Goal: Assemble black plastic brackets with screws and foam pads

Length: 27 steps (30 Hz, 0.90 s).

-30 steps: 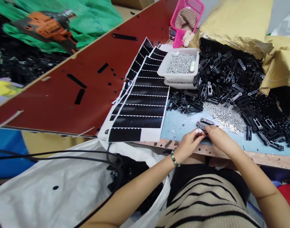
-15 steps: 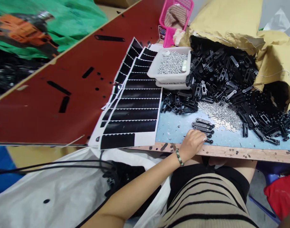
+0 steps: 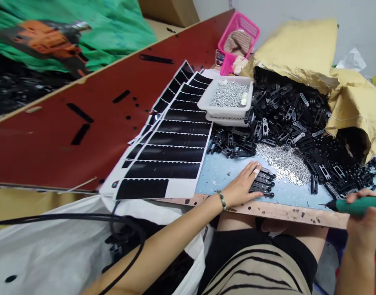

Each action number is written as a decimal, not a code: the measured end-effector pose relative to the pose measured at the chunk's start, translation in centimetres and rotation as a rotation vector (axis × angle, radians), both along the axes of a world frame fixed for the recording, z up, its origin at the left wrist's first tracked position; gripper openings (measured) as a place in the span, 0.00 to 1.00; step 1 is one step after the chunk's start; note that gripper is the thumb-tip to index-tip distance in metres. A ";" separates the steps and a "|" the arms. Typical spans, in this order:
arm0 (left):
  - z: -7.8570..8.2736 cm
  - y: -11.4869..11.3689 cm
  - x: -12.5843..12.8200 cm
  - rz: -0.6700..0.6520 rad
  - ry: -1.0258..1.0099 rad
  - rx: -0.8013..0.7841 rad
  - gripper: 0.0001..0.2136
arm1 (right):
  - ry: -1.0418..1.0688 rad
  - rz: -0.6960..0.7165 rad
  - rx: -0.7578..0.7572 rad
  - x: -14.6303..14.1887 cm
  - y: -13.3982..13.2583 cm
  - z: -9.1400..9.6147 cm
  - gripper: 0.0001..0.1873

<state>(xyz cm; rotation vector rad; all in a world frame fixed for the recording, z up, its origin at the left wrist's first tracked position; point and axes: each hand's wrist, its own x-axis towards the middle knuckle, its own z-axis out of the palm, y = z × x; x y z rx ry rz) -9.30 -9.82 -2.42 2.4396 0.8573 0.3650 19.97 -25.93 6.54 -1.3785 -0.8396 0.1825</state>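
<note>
My left hand (image 3: 241,186) lies flat with fingers stretched out on the left ends of a row of black metal brackets (image 3: 264,184) lined up on the light blue table (image 3: 220,172). My right hand (image 3: 364,225) is at the lower right, beyond the table's front edge, wrapped around a green electric screwdriver (image 3: 354,206) whose bit points left. A loose heap of small silver screws (image 3: 284,157) lies just behind the brackets.
A big pile of black brackets (image 3: 301,119) spills from a torn yellow sack (image 3: 298,49). A white tray of screws (image 3: 229,96) and sheets of black stickers (image 3: 172,151) lie to the left. A red board (image 3: 83,119), a pink basket (image 3: 237,37) and a white bag (image 3: 58,246) surround them.
My right hand left the brackets, dropped out of view, and has come back at the right holding the green screwdriver. My left hand has flattened onto the row of brackets.
</note>
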 end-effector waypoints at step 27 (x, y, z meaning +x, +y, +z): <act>-0.7 -0.8 0.9 0.037 -0.220 -0.032 0.35 | 0.005 0.688 0.124 -10.8 14.1 -0.3 0.07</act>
